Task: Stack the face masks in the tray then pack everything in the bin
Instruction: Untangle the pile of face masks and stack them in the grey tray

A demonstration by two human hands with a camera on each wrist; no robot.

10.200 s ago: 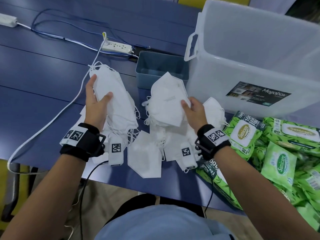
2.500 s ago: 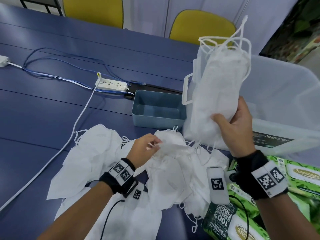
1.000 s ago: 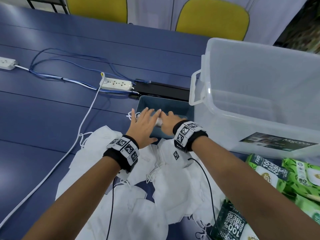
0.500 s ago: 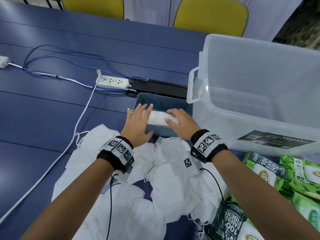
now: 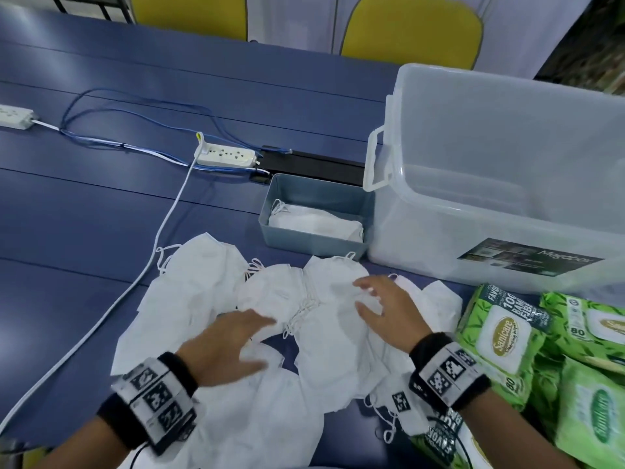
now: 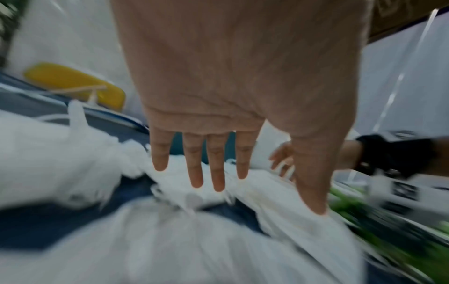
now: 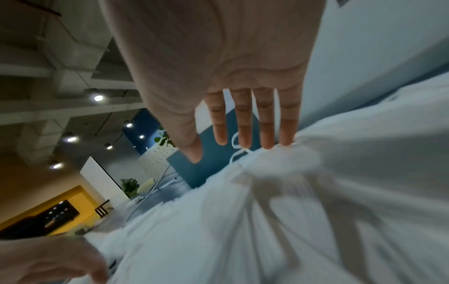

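A stack of white face masks (image 5: pixel 314 222) lies inside the small grey-blue tray (image 5: pixel 314 242), left of the big clear bin (image 5: pixel 500 184). Several loose white masks (image 5: pixel 203 282) are scattered on the blue table in front of the tray. My left hand (image 5: pixel 233 340) hovers over the loose pile with straight spread fingers (image 6: pixel 194 169), holding nothing. Over the right part of the pile, my right hand (image 5: pixel 382 309) also has its fingers (image 7: pixel 243 124) straight and holds nothing. Both wrist views are blurred with motion.
Green wet-wipe packs (image 5: pixel 500 333) are heaped at the right, below the bin. A white power strip (image 5: pixel 225 155) with white and blue cables and a black box (image 5: pixel 314 164) lie behind the tray. Two yellow chairs (image 5: pixel 409 28) stand beyond the table.
Both hands have left the tray and pulled back toward me over the loose masks. The stack they were pressing stays in the tray.
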